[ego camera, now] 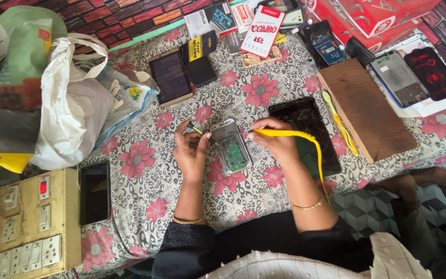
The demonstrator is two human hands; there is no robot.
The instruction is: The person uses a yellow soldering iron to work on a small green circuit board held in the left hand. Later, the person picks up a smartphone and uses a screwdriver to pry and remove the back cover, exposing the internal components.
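Note:
An opened phone (231, 147) with a green circuit board showing lies on the flowered cloth (145, 186) between my hands. My left hand (191, 150) grips a thin tool (200, 132) with a yellow-green tip, pointed at the phone's top left corner. My right hand (274, 139) holds a yellow-handled tool (280, 133) with its tip at the phone's right edge; its yellow cord (318, 160) trails over my wrist. A dark glass panel (305, 129) lies just right of that hand.
A wooden board (365, 108) and more phones (398, 77) lie at the right. Boxes and packets (261, 31) crowd the far edge. A black phone (95, 192) and a switchboard (32, 222) sit at the left, by white plastic bags (73, 113).

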